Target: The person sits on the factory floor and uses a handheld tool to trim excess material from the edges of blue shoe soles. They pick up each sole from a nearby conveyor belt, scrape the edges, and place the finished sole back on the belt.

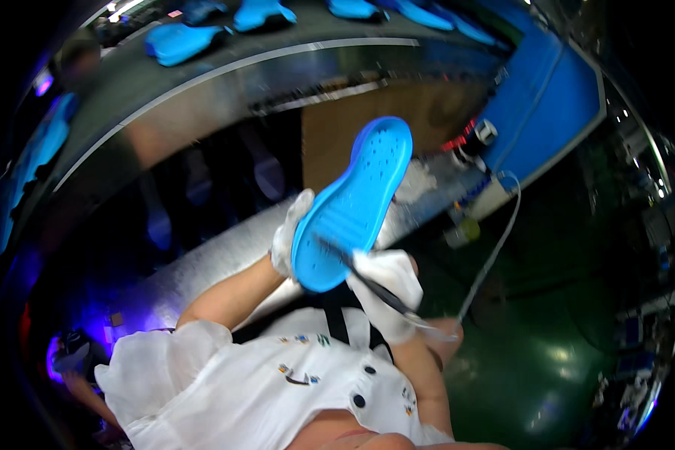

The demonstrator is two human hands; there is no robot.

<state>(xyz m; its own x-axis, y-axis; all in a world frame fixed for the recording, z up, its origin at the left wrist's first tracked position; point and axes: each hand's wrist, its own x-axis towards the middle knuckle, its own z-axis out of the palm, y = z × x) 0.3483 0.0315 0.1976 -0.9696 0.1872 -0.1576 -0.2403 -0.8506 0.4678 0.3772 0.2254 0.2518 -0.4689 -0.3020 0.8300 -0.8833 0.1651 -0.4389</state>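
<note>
A bright blue shoe sole with a raised rim and small holes at both ends is held up in front of my body, its hollow inner side in view. My left hand, in a white glove, grips it by the left edge near the lower end. In my right hand, also gloved in white, is a slim black-handled brush. The brush's tip is blurred and lies over the lower part of the sole's hollow. A thin clear tube runs from the back of the handle.
Several blue soles lie on the dark conveyor along the far side. Below it are a brown board and a pale ledge. A hose curves down at right beside a blue panel. Another person's arm shows at lower left.
</note>
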